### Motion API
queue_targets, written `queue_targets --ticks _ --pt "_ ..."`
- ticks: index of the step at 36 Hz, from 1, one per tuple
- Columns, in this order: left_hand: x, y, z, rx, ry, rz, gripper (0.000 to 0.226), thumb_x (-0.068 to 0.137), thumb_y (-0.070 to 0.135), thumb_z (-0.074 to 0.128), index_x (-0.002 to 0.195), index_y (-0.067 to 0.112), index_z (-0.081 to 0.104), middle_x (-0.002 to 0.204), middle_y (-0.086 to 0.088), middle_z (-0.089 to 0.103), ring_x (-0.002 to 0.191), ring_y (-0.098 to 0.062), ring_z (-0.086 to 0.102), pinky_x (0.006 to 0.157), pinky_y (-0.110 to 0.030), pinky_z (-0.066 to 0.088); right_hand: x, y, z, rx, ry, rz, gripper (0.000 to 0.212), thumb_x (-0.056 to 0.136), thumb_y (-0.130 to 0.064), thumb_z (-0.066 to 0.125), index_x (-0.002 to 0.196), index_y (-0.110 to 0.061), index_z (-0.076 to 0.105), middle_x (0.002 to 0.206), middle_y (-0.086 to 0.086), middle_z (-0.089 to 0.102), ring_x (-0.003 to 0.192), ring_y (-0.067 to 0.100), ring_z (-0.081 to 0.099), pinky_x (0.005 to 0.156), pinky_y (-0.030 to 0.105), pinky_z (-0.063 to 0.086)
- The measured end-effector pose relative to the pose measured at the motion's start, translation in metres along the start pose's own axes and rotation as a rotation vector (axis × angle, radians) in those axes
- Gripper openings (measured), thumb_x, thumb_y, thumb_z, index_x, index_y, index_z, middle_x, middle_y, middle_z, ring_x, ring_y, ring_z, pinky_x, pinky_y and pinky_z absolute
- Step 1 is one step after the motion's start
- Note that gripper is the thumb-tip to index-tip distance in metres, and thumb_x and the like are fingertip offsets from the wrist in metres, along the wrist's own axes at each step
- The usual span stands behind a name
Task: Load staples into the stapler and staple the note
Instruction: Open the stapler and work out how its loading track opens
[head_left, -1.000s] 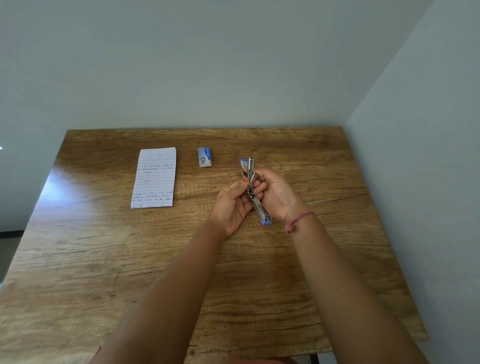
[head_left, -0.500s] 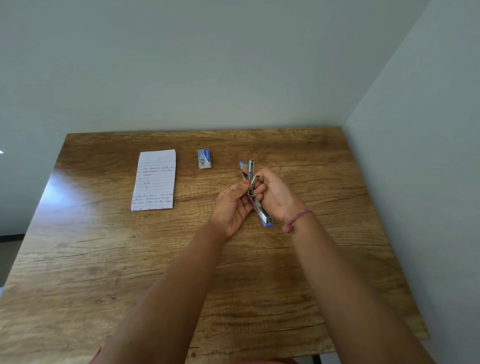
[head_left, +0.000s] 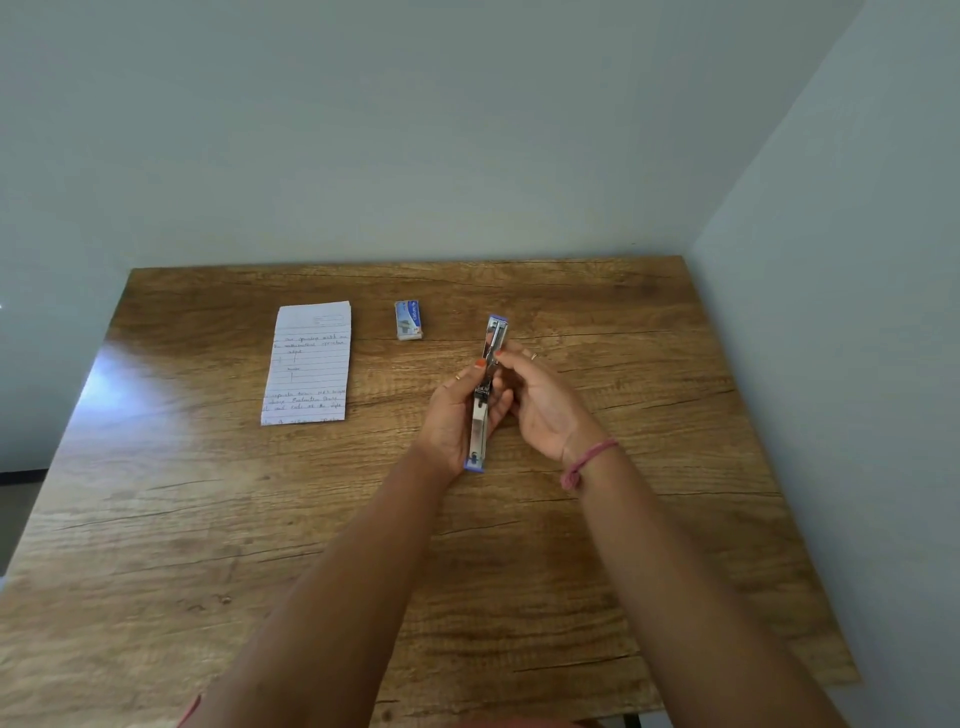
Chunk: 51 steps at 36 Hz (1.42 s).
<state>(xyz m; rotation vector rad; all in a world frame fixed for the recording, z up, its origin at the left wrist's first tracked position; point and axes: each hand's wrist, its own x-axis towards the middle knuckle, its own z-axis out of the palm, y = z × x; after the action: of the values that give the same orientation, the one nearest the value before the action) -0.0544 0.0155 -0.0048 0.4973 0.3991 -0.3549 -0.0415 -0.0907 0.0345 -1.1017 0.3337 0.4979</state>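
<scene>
Both hands hold the stapler (head_left: 480, 415) above the middle of the tabletop (head_left: 649, 519), clear of the wood; it is swung fully open into one long strip, metal insides up, one blue end near the left wrist and the other pointing away toward the far edge. The left hand (head_left: 457, 415) grips the nearer half, fingers curled round it from the left, thumb tip up at the hinge; the right hand (head_left: 540, 400) pinches the farther half near the hinge with thumb and forefinger, its other fingers loosely bent behind. Whether any staples lie in the channel is too small to tell. The note (head_left: 307, 364), a lined sheet with handwriting, lies flat on the tabletop well to the left of the hands; the staple box (head_left: 408, 320), small and blue, lies between the note and the stapler's far end, apart from both. A pink band (head_left: 587, 462) circles the right wrist; rings show on both hands.
</scene>
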Motion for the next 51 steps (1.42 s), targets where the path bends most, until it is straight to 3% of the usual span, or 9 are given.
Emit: queue_targets --ticks 9,15,22,26,29,36,40,45,51 --pt "0.001 0.001 -0.001 -0.027 -0.002 -0.015 0.012 0.094 0.01 0.053 0.094 0.004 0.063 0.075 -0.005 0.065 0.063 -0.009 0.063 0.068 -0.026 0.059 0.002 -0.014 -0.003 -0.069 0.078 0.015 0.032 0.095 -0.043 0.055 0.103 -0.016 0.071 0.082 -0.005 0.069 0.07 0.008 0.062 0.062 0.021 0.05" --pt "0.002 0.001 -0.002 -0.014 0.012 -0.02 0.015 0.085 0.012 0.061 0.097 0.002 0.063 0.072 -0.005 0.065 0.062 -0.008 0.063 0.067 -0.026 0.058 0.013 -0.03 -0.006 -0.17 0.212 0.054 0.034 0.089 -0.054 0.056 0.085 -0.023 0.069 0.09 -0.008 0.072 0.093 0.013 0.063 0.09 0.039 0.028" --pt "0.003 0.001 -0.004 0.014 0.004 -0.023 0.021 0.086 0.013 0.06 0.103 0.001 0.062 0.071 -0.004 0.064 0.065 -0.009 0.062 0.066 -0.025 0.057 0.021 -0.036 -0.012 -0.352 0.315 0.01 0.023 0.079 -0.037 0.075 0.092 -0.021 0.066 0.108 -0.004 0.069 0.106 0.016 0.06 0.093 0.039 0.036" --pt "0.005 0.001 -0.005 0.025 -0.002 -0.021 0.019 0.086 0.013 0.06 0.101 0.001 0.063 0.07 -0.004 0.064 0.065 -0.009 0.063 0.067 -0.026 0.058 0.023 -0.041 -0.015 -0.247 0.267 0.028 0.033 0.08 -0.047 0.071 0.1 -0.022 0.066 0.109 -0.002 0.069 0.104 0.016 0.061 0.097 0.042 0.028" --pt "0.005 0.0 -0.005 0.03 -0.003 -0.017 0.015 0.082 0.014 0.063 0.092 0.003 0.065 0.069 -0.005 0.064 0.064 -0.01 0.063 0.066 -0.026 0.058 0.024 -0.041 -0.013 -0.399 0.227 0.064 0.043 0.078 -0.049 0.072 0.106 -0.018 0.065 0.114 0.002 0.067 0.108 0.018 0.059 0.096 0.042 0.031" --pt "0.005 0.001 -0.006 0.045 0.0 -0.009 0.01 0.088 0.012 0.06 0.089 0.005 0.067 0.071 -0.005 0.064 0.065 -0.01 0.061 0.066 -0.026 0.058 0.026 -0.044 -0.015 -0.331 0.174 0.077 0.04 0.078 -0.047 0.072 0.104 -0.018 0.065 0.106 0.0 0.067 0.107 0.02 0.06 0.098 0.043 0.03" --pt "0.004 0.001 -0.006 0.059 -0.012 -0.009 0.017 0.089 0.013 0.06 0.079 0.008 0.073 0.072 -0.004 0.064 0.063 -0.01 0.061 0.067 -0.026 0.057 0.025 -0.045 -0.015 -0.42 0.164 0.087 0.039 0.077 -0.046 0.073 0.102 -0.017 0.065 0.103 -0.001 0.067 0.102 0.017 0.06 0.091 0.04 0.033" --pt "0.005 0.0 -0.007 0.04 -0.002 -0.014 0.01 0.089 0.012 0.059 0.091 0.005 0.066 0.073 -0.005 0.064 0.061 -0.01 0.061 0.067 -0.027 0.058 0.024 -0.047 -0.016 -0.433 0.186 0.059 0.032 0.08 -0.041 0.072 0.099 -0.017 0.064 0.109 0.002 0.067 0.104 0.018 0.059 0.078 0.035 0.035" --pt "0.006 0.001 -0.008 0.05 -0.006 -0.026 0.015 0.088 0.013 0.061 0.08 0.008 0.073 0.074 -0.005 0.065 0.064 -0.01 0.063 0.067 -0.028 0.058 0.024 -0.045 -0.017 -0.49 0.191 0.045 0.037 0.082 -0.043 0.071 0.106 -0.016 0.066 0.11 0.0 0.068 0.105 0.016 0.059 0.088 0.038 0.033"
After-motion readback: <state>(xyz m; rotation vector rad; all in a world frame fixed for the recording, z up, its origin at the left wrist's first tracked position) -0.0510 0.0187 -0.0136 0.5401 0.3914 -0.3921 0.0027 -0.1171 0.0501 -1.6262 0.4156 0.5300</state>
